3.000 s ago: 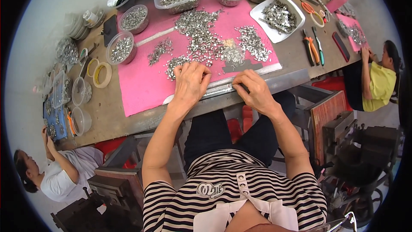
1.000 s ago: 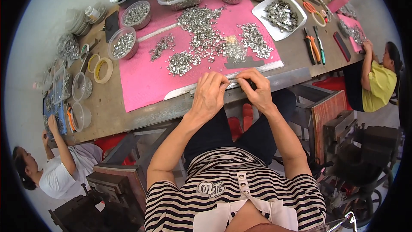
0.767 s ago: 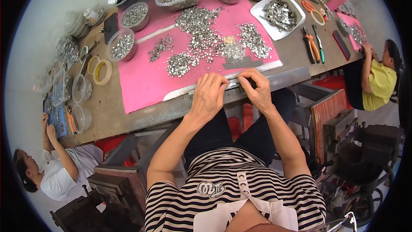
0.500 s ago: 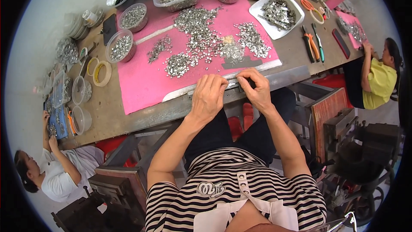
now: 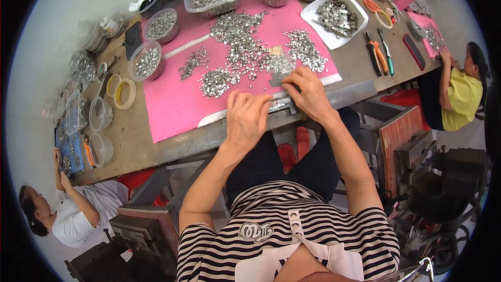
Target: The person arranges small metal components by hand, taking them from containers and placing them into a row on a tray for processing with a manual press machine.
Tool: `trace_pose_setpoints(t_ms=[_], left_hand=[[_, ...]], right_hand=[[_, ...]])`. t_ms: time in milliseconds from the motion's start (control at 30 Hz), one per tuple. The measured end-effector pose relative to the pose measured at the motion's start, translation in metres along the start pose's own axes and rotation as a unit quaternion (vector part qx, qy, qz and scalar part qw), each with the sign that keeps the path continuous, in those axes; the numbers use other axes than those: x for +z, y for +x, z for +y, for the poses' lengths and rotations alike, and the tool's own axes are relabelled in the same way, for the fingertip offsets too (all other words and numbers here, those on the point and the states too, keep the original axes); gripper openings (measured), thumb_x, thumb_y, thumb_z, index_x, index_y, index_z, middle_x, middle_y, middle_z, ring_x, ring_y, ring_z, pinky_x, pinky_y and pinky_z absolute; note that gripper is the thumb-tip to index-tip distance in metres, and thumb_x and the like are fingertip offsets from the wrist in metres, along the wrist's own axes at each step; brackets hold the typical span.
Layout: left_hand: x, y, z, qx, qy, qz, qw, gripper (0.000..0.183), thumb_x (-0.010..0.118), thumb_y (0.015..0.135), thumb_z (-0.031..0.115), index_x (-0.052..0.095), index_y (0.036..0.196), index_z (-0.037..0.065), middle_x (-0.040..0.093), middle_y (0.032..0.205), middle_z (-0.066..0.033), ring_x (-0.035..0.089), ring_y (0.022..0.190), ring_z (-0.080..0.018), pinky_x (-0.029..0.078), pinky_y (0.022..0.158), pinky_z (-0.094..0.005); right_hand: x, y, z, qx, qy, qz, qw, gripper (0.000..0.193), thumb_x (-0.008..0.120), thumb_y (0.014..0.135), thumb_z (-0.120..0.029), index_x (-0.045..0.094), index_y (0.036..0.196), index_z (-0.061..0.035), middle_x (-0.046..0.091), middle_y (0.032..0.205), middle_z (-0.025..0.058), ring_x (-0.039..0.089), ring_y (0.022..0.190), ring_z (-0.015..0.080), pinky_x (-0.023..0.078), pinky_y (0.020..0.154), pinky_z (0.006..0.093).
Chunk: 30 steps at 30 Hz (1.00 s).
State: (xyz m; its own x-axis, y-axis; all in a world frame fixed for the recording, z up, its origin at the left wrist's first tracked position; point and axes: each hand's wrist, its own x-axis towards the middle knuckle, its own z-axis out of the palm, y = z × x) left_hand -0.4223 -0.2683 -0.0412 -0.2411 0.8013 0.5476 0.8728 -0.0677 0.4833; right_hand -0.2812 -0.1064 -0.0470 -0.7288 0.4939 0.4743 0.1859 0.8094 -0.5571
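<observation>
Metal strip (image 5: pixel 282 105) lies by the near edge of the desk (image 5: pixel 133 133), more exposed now our right hand (image 5: pixel 310 92) has shifted toward the sliver pile (image 5: pixel 281 63); our left hand (image 5: pixel 246 119) stays near, both narrow, whether gripping anything we cannot tell.

Just beyond the right hand (image 5: pixel 309 94), glossy metal bits (image 5: pixel 306 52) lie on a matt, finely textured pink mat (image 5: pixel 175 99). Beside the left hand (image 5: pixel 245 117) runs a shiny metal strip (image 5: pixel 282 106); farther off stand a smooth, clear plastic tub (image 5: pixel 191 4) and glossy white dish (image 5: pixel 324 38).
</observation>
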Motion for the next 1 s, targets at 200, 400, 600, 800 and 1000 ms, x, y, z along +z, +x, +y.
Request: trace_pose_setpoints(t_ms=[200, 400, 600, 800, 1000], left_hand=[[0.014, 0.027, -0.034, -0.026, 0.067, -0.019, 0.997, 0.009, 0.077, 0.087, 0.017, 0.076, 0.09, 0.01, 0.067, 0.084, -0.0046, 0.058, 0.088, -0.0249, 0.038, 0.094, -0.0431], [0.016, 0.03, -0.029, -0.004, 0.088, -0.046, 0.995, 0.007, 0.077, 0.086, 0.017, 0.074, 0.089, 0.011, 0.064, 0.086, -0.0038, 0.058, 0.091, -0.0247, 0.036, 0.095, -0.0461], [0.015, 0.026, -0.033, -0.01, 0.046, -0.056, 0.997, 0.006, 0.074, 0.088, 0.012, 0.071, 0.093, 0.011, 0.062, 0.089, -0.0042, 0.058, 0.092, -0.0246, 0.035, 0.096, -0.0462], [0.018, 0.021, -0.028, -0.03, -0.029, -0.035, 0.999, 0.007, 0.068, 0.092, 0.006, 0.065, 0.098, 0.007, 0.062, 0.088, -0.0071, 0.06, 0.088, -0.0262, 0.038, 0.09, -0.0423], [0.005, 0.012, -0.014, -0.076, -0.109, -0.005, 0.991, 0.008, 0.064, 0.094, 0.0, 0.062, 0.101, 0.002, 0.064, 0.09, -0.0114, 0.062, 0.081, -0.0295, 0.045, 0.078, -0.0397]], right_hand=[[0.008, 0.012, -0.001, -0.033, -0.087, -0.023, 0.995, 0.009, 0.078, 0.083, -0.009, 0.072, 0.088, -0.0048, 0.061, 0.086, 0.0096, 0.06, 0.087, 0.0313, 0.047, 0.079, 0.043], [0.008, 0.013, 0.0, -0.047, -0.089, -0.019, 0.995, 0.008, 0.073, 0.087, -0.004, 0.066, 0.089, -0.002, 0.06, 0.089, 0.012, 0.06, 0.086, 0.033, 0.047, 0.079, 0.0429], [-0.004, -0.011, -0.022, -0.025, 0.089, -0.048, 0.995, 0.012, 0.068, 0.089, -0.001, 0.056, 0.091, -0.0014, 0.058, 0.089, 0.0125, 0.057, 0.085, 0.0329, 0.044, 0.078, 0.0419], [0.002, -0.021, -0.029, -0.036, 0.112, -0.032, 0.993, 0.012, 0.067, 0.089, 0.002, 0.056, 0.092, 0.0, 0.056, 0.089, 0.0135, 0.055, 0.084, 0.0332, 0.044, 0.078, 0.0425], [0.003, -0.022, -0.029, -0.038, 0.103, -0.028, 0.994, 0.013, 0.068, 0.088, 0.003, 0.057, 0.093, -0.0002, 0.056, 0.089, 0.0136, 0.055, 0.083, 0.0337, 0.045, 0.077, 0.0423]])
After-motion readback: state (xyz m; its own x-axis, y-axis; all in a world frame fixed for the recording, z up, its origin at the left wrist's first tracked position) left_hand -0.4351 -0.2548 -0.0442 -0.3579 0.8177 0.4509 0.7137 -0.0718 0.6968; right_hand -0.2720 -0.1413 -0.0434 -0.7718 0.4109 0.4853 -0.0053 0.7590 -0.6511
